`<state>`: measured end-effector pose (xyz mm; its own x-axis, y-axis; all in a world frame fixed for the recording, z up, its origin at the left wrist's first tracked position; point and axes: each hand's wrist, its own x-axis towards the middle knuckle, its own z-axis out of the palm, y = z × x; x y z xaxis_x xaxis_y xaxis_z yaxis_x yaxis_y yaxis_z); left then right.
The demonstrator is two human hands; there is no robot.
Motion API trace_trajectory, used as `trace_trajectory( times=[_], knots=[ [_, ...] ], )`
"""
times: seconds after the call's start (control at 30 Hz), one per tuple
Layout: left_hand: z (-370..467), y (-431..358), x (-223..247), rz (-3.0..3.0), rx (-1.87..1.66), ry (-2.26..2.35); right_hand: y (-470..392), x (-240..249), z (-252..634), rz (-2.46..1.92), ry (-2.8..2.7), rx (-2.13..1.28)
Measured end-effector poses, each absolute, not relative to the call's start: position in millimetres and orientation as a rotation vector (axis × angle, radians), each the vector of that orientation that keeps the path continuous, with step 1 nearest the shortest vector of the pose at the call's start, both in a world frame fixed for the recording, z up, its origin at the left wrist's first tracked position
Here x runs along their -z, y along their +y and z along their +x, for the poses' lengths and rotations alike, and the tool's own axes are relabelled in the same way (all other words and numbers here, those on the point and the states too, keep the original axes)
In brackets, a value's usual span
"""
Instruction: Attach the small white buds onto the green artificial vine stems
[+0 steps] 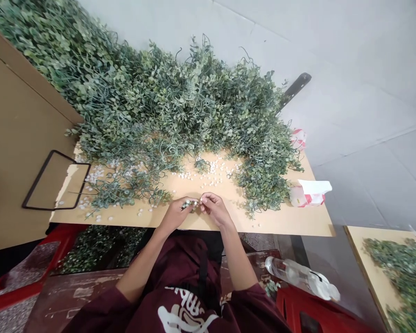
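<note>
Near the table's front edge, my left hand (176, 213) is closed around a small artificial leaf sprig (187, 203), most of it hidden by the fingers. Just to its right, my right hand (215, 209) pinches a tiny white piece (201, 200) against the sprig's end; its exact shape is too small to tell. Many small white caps (217, 169) lie scattered on the wooden table (208, 187) beyond my hands. A lone little sprig (202, 164) rests among them.
A large heap of artificial greenery (180, 101) covers the table's back. To the right stands a tissue pack (308, 193). A black wire frame (55, 180) and a brown cardboard panel (24, 125) are at left. A clear bottle (298, 275) lies below, right.
</note>
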<state>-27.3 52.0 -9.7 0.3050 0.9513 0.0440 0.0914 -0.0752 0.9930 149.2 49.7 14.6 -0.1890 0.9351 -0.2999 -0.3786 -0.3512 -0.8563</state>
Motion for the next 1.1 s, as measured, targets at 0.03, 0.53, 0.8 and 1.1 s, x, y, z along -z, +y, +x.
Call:
trace_trajectory(
  times=[0.03,0.53,0.8,1.1],
  knots=[
    [-27.7,52.1,9.9,1.476,-0.972,1.016,49.1,-15.5,148.2,-1.060,-0.808,-1.718],
    [-26.7,52.5,6.6,1.456,-0.989,1.056,46.7,-13.0,146.8,-1.089,-0.870,-1.700],
    [-26.9,53.4,8.3,1.464,-0.983,1.059,47.8,-12.0,146.2,-1.058,-0.851,-1.694],
    [-26.4,53.1,8.7,1.476,-0.988,1.062,48.9,-14.6,144.3,-1.102,-0.856,-1.682]
  ],
)
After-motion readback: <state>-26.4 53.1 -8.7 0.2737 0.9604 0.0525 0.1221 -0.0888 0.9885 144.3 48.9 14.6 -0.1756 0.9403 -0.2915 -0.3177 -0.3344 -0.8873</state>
